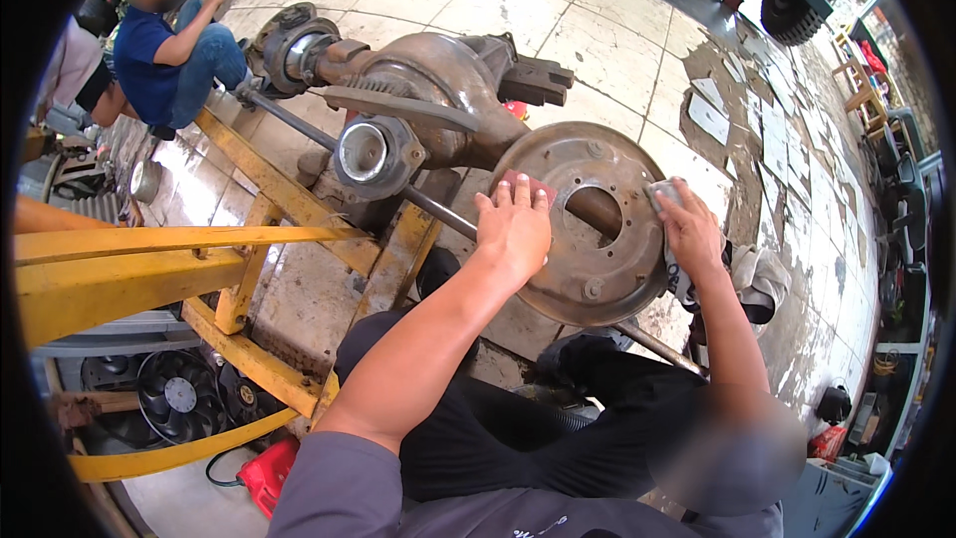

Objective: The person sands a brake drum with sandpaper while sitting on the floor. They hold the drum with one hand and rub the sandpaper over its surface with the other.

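A round, brownish metal brake backing plate [637, 239] with a large centre hole stands tilted before me. My left hand [516, 229] lies on its left side, fingers stretched over a reddish-brown piece of sandpaper [534, 182] and pressing it to the plate. At the right rim, my right hand [689, 229] grips the plate's edge. Under its fingertips is a small greyish piece [661, 191], perhaps cloth or paper; I cannot make out which. Behind the plate lies a rusty axle housing [428, 75] with a hub [368, 152] next to it.
A yellow metal frame [139, 289] fills the left side. A long metal rod [438, 211] runs behind the plate. Fans [179, 394] and a red container [267, 473] lie at lower left. Another person [174, 50] squats at far left. Broken tiles [709, 120] lie to the right.
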A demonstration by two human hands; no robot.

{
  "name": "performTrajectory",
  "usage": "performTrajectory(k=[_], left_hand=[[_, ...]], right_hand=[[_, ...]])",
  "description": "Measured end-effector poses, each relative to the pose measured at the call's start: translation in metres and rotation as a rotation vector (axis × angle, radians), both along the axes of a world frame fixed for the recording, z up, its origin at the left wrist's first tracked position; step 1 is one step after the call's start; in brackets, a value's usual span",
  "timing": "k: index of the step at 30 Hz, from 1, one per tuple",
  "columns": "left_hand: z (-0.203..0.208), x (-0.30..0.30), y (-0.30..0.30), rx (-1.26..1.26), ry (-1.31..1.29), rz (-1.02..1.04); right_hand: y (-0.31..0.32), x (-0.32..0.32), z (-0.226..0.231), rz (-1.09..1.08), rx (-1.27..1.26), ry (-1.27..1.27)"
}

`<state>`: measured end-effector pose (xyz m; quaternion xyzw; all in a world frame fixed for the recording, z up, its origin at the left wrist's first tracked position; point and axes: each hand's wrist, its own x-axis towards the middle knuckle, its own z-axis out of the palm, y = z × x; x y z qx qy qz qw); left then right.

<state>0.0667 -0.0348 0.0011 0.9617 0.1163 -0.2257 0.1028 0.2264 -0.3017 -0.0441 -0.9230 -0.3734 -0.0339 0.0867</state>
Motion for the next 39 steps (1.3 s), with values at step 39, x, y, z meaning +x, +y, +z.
performTrajectory(k=[39], left_hand=[[-0.004, 0.002, -0.004, 0.059, 0.012, -0.012]], right_hand=[[0.061, 0.024, 0.026, 0.111, 0.362, 0.143]])
